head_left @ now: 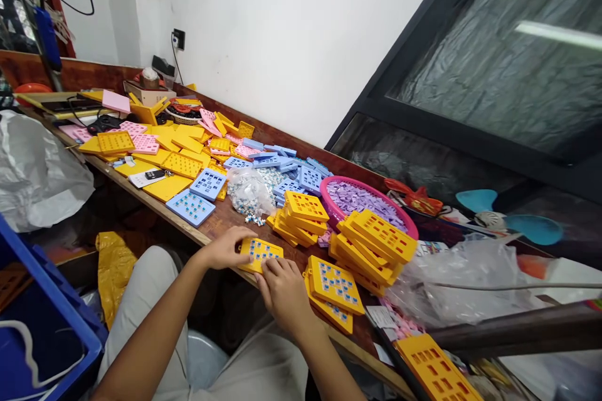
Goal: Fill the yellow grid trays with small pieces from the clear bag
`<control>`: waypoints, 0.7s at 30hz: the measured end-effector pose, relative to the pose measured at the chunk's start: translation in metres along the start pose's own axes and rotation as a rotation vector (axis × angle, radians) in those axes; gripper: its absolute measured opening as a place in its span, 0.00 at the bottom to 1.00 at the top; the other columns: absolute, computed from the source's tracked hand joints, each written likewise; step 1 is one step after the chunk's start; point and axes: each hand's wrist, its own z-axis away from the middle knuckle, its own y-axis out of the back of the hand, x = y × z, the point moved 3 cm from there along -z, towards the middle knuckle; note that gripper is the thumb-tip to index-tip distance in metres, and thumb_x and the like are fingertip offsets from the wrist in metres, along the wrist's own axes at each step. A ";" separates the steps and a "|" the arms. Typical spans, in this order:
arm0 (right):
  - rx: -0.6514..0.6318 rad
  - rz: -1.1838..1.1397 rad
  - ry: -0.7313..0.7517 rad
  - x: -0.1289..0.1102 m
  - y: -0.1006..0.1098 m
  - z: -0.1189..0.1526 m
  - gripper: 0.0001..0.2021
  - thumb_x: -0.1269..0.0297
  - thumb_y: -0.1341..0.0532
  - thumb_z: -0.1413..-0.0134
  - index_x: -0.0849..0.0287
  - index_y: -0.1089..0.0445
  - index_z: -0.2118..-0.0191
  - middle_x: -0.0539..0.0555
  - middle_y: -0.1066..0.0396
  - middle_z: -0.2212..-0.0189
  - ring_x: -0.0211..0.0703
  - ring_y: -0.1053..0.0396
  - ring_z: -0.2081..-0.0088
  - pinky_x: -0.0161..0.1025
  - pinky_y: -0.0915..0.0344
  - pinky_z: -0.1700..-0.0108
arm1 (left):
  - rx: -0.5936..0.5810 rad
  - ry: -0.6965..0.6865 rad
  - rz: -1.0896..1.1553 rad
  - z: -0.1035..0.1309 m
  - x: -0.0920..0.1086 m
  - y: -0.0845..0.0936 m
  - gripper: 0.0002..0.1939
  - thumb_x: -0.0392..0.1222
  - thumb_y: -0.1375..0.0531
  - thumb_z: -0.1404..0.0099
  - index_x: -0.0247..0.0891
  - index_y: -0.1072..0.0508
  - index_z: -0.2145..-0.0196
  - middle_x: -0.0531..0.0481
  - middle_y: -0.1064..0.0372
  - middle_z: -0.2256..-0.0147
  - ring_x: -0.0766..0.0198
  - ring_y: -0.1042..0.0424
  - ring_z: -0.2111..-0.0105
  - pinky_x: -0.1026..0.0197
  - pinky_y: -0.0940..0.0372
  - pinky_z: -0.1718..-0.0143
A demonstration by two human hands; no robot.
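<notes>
At the table's front edge lies a yellow plastic panel [256, 250] with rows of small blue-and-white pieces set in its slots. My left hand [226, 249] grips its left side, thumb along the near edge and fingers curved over the far side. Over the panel's right front corner, my right hand [286, 291] has its fingers bent and pressed together; any small piece under the fingertips is hidden. Just right of it, two filled yellow panels [335, 282] are stacked. Behind the held panel, loose blue-and-white pieces [254, 219] spill beside a clear plastic bag [251, 191].
Stacks of yellow panels [305, 207] stand behind my hands, near a pink basin [408, 219] of purple pieces. Blue panels [190, 207] and many yellow and pink ones cover the left side. A blue crate [89, 351] sits low left; clear plastic sheeting [461, 282] lies right.
</notes>
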 end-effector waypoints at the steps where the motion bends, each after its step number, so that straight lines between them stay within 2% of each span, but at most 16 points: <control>1: 0.010 -0.053 -0.015 0.005 0.003 -0.005 0.11 0.63 0.44 0.30 0.57 0.24 0.60 0.56 0.25 0.61 0.48 0.31 0.57 0.46 0.39 0.52 | 0.063 0.062 -0.019 -0.009 -0.007 0.004 0.21 0.45 0.36 0.35 0.41 0.26 0.46 0.44 0.28 0.46 0.55 0.30 0.46 0.54 0.35 0.43; 3: 0.067 -0.157 -0.060 0.017 0.007 -0.020 0.13 0.63 0.45 0.29 0.57 0.25 0.63 0.55 0.25 0.63 0.46 0.30 0.59 0.43 0.38 0.54 | 0.202 0.200 -0.144 -0.028 -0.021 0.009 0.12 0.41 0.40 0.33 0.39 0.23 0.52 0.44 0.26 0.51 0.56 0.28 0.50 0.55 0.35 0.45; 6: 0.132 -0.234 -0.148 0.033 0.003 -0.056 0.13 0.63 0.46 0.29 0.57 0.26 0.61 0.55 0.24 0.61 0.45 0.28 0.58 0.39 0.37 0.54 | 0.255 0.258 -0.222 -0.050 -0.034 0.005 0.08 0.39 0.37 0.35 0.37 0.23 0.58 0.43 0.24 0.56 0.55 0.27 0.54 0.55 0.33 0.49; 7: 0.107 -0.218 -0.177 0.037 -0.001 -0.070 0.11 0.63 0.46 0.30 0.56 0.26 0.59 0.55 0.24 0.61 0.45 0.28 0.58 0.39 0.36 0.54 | 0.251 0.258 -0.226 -0.054 -0.037 0.002 0.07 0.38 0.36 0.36 0.38 0.23 0.59 0.43 0.24 0.57 0.54 0.26 0.55 0.56 0.33 0.51; 10: -0.075 -0.060 -0.277 0.042 -0.020 -0.111 0.09 0.63 0.43 0.32 0.56 0.27 0.54 0.55 0.23 0.57 0.47 0.27 0.55 0.39 0.36 0.55 | 0.261 0.264 -0.248 -0.057 -0.046 -0.003 0.03 0.37 0.36 0.37 0.38 0.23 0.63 0.45 0.23 0.61 0.55 0.26 0.57 0.57 0.33 0.54; 13: -0.198 0.033 -0.340 0.044 -0.039 -0.140 0.09 0.65 0.42 0.34 0.59 0.26 0.54 0.60 0.23 0.56 0.50 0.26 0.55 0.41 0.36 0.55 | 0.279 0.263 -0.256 -0.053 -0.051 -0.004 0.05 0.35 0.38 0.37 0.38 0.23 0.63 0.45 0.23 0.62 0.55 0.25 0.59 0.57 0.32 0.55; 17: -0.232 0.017 -0.354 0.046 -0.056 -0.158 0.11 0.73 0.46 0.35 0.64 0.26 0.56 0.65 0.23 0.59 0.52 0.26 0.57 0.42 0.35 0.55 | 0.289 0.216 -0.234 -0.051 -0.049 -0.004 0.10 0.33 0.39 0.37 0.38 0.22 0.59 0.45 0.23 0.60 0.55 0.25 0.57 0.56 0.32 0.53; 21: -0.215 -0.043 -0.334 0.045 -0.050 -0.156 0.11 0.73 0.45 0.35 0.63 0.26 0.55 0.65 0.24 0.57 0.52 0.26 0.55 0.42 0.35 0.53 | 0.333 0.183 -0.177 -0.053 -0.043 0.005 0.11 0.34 0.42 0.33 0.38 0.21 0.58 0.45 0.25 0.58 0.57 0.26 0.55 0.56 0.32 0.50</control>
